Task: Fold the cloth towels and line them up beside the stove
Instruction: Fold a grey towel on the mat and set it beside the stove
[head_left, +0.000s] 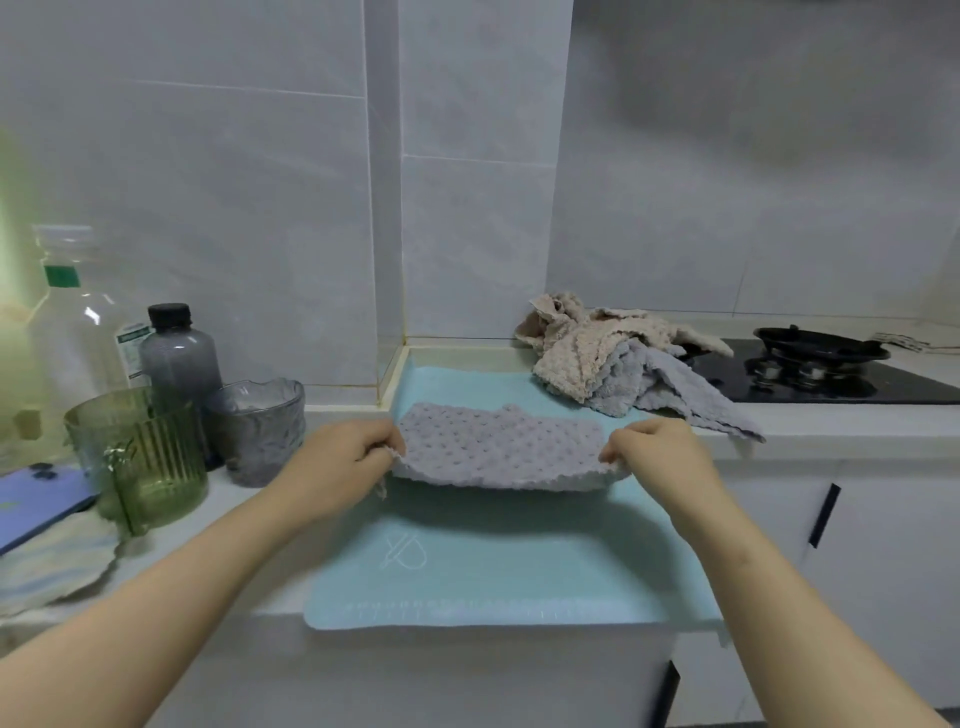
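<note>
1. Grey dimpled towel (498, 449) is stretched between both hands as a wide strip above the pale blue mat (493, 571). Its far edge rests on the mat and its near edge is lifted, sagging in the middle.
2. The left hand (345, 462) has its grip pinching the towel's left end, fingers curled over the edge.
3. The right hand (657, 457) has its grip pinching the right end in the same way.
4. The mat lies on the white worktop (857, 426), with its front edge overhanging.
5. Behind the mat's right corner sits a crumpled heap: a beige towel (587, 348) on top of a second grey towel (670, 387), touching the left edge of the black stove (831, 379).
6. A dark pan (821, 343) sits on the burner.
7. At the left stand a green ribbed glass (140, 457), a grey glass (260, 426), a dark bottle (179, 353) and a clear bottle (72, 322).
</note>
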